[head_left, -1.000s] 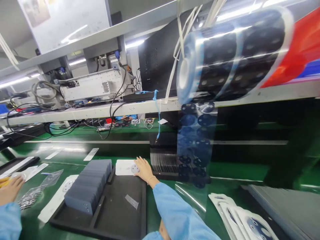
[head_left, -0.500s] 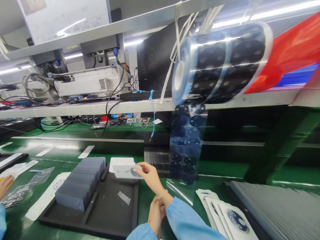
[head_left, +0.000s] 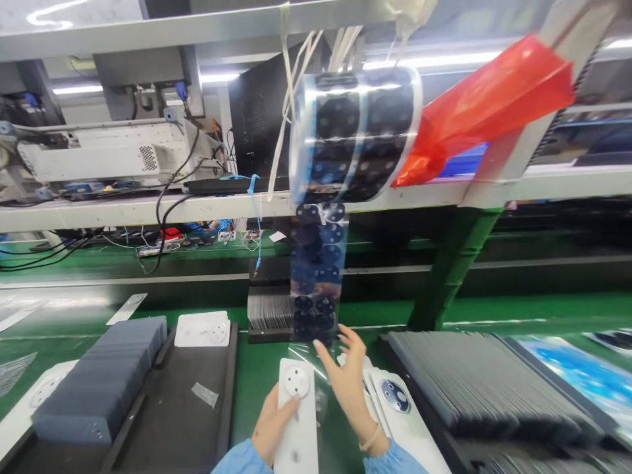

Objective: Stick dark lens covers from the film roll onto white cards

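while the left hand (head_left: 270, 424) clasps a white panel (head_left: 302, 434), thumb laid over its front at the lower edge of a round, dark-dotted part, the panel's far end points away from the person, low in the middle of the view. the right hand (head_left: 349, 382), a band at its wrist, has thumb and fingers parted beside the lower end of a film strip (head_left: 316, 260); whether the fingertips touch it, i cannot tell. the strip, printed with dark discs, hangs from a large roll (head_left: 340, 135) on the shelf (head_left: 212, 212), next to a red sheet (head_left: 494, 108). partly behind the strip stands a rack of thin sheets (head_left: 266, 313). to the left, a black tray (head_left: 178, 421) carries a row of blue-grey plates (head_left: 101, 385) and a small clear scrap (head_left: 205, 395); a second white piece (head_left: 195, 328) lies at its far end. to the right are overlapping white covers (head_left: 412, 431) with dark blue discs, then a bank of grey sheets (head_left: 474, 378).
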Tool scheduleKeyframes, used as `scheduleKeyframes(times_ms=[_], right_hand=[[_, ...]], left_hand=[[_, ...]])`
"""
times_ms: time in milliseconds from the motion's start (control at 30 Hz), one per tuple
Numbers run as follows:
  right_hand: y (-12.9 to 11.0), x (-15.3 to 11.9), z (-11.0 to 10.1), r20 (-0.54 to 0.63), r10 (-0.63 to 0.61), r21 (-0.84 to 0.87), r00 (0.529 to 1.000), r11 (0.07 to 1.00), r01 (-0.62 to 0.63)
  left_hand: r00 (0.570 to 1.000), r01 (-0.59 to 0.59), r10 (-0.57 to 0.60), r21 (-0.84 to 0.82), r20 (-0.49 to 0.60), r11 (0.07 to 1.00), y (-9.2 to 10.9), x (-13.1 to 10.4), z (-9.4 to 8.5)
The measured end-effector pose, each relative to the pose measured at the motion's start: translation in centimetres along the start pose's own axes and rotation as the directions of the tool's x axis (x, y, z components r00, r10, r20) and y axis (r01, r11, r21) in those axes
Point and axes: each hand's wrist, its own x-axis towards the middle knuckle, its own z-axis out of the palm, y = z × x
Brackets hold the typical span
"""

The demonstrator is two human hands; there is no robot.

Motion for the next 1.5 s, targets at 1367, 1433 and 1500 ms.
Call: scheduleKeyframes(times_ms=[1367,1433,1500], right_hand=[[-0.7,-3.0,-3.3,0.692,0.151,0.112,0.706,0.943,-0.312],[-0.7,-3.1,-3.4,0.697,0.15,0.098,0.702,0.949,-0.301],[-0.2,-3.2,-3.3,0.662,0.071,0.053,0.746,0.989,-0.141]], left_hand=[[0.92,-0.025,0.04,0.043,-0.391,0.999,2.2,0.5,-1.0],[0.914,-0.013,0.024,0.028,-0.406,1.0,2.5,0.4,-0.8],[0.92,-0.044,0.044,0.01,-0.39,0.999,2.5,0.4,-0.8]])
